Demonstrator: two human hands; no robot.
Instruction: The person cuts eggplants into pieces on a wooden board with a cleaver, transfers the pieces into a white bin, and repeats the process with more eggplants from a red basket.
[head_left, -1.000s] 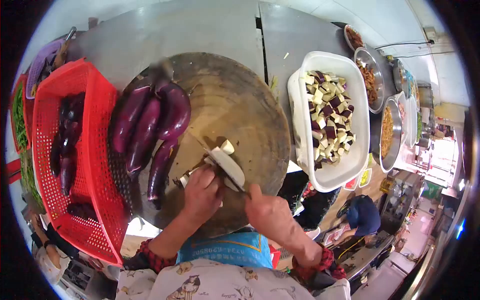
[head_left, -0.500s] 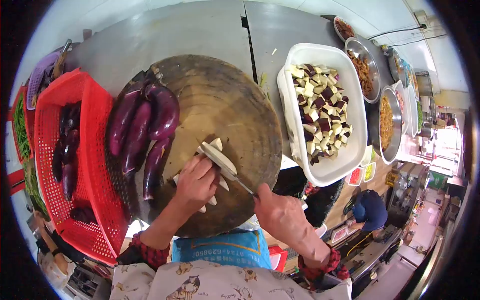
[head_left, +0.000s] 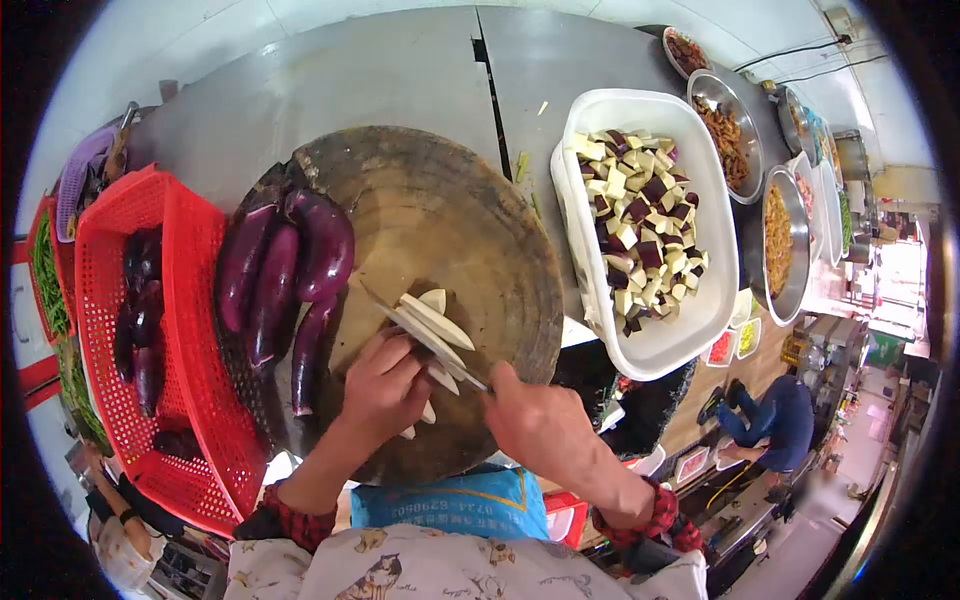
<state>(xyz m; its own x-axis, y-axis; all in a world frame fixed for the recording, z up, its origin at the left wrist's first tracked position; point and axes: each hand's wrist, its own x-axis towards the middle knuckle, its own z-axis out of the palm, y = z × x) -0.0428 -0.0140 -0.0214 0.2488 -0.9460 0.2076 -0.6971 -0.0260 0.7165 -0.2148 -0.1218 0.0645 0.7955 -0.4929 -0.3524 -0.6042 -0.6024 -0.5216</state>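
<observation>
My right hand (head_left: pixel 540 420) grips a kitchen knife (head_left: pixel 428 340) by its handle, the blade slanting up and left over the round wooden chopping board (head_left: pixel 480 240). My left hand (head_left: pixel 382 392) has its fingers curled against peeled-looking eggplant strips beside the blade; part of these pieces is hidden under it. Cut eggplant strips (head_left: pixel 440 322) lie on the blade's far side, and smaller pieces show below, between the two hands. Several whole purple eggplants (head_left: pixel 275 285) rest on the board's left side.
A white tub (head_left: pixel 715 320) of eggplant chunks (head_left: pixel 645 220) stands right of the board. Metal bowls of food (head_left: pixel 785 240) line the right. At left, a red basket (head_left: pixel 190 300) holds more eggplants (head_left: pixel 145 320). A person in dark blue (head_left: pixel 785 420) is at lower right; another person's arm (head_left: pixel 125 510) shows at lower left.
The knife and my right hand have shifted left and down. My left hand has drawn back slightly towards me. More cut strips show beyond the blade; the view has tilted a little.
</observation>
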